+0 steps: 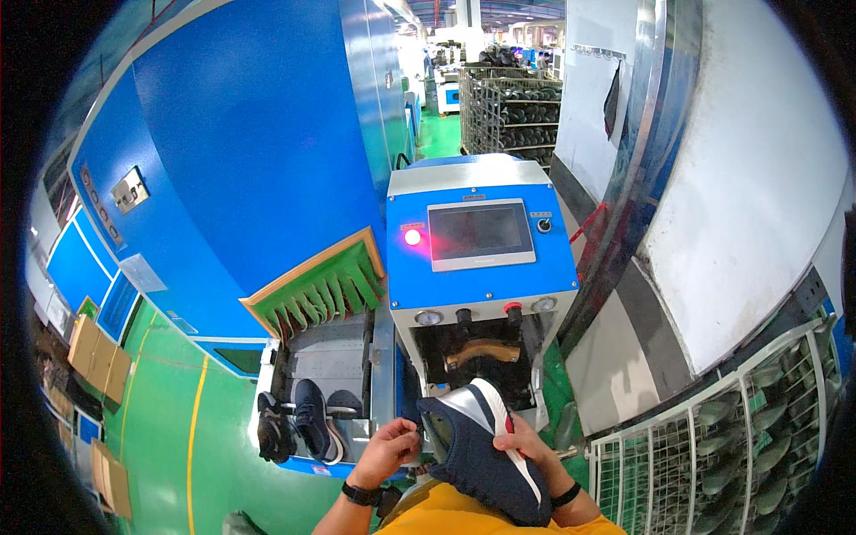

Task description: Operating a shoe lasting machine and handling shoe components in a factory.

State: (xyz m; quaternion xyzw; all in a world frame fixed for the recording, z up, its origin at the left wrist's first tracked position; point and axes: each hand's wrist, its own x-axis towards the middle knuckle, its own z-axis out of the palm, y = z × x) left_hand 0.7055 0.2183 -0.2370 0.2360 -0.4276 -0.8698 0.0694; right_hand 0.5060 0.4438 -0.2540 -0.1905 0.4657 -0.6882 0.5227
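Note:
A navy sneaker (486,455) with a white sole and a silver-white side panel is tilted in front of my body, its opening facing left. My right hand (528,448) grips it by the sole, the thumb across the white edge. Beside the shoe's opening is my left hand (390,453), its fingers curled into a pinch; what they hold, if anything, is too small to make out. Just ahead stands a blue and white machine (406,299) with a dark screen (481,234) and a lit red lamp (412,237). A curved brown pad (482,354) shows in its lower bay.
Left of the machine, a conveyor (325,357) passes under a green strip curtain (321,290); a dark sneaker (314,419) and other shoes lie at its near end. A white wire rack (664,468) with dark shoe parts stands at right. Cardboard boxes (100,357) stand far left.

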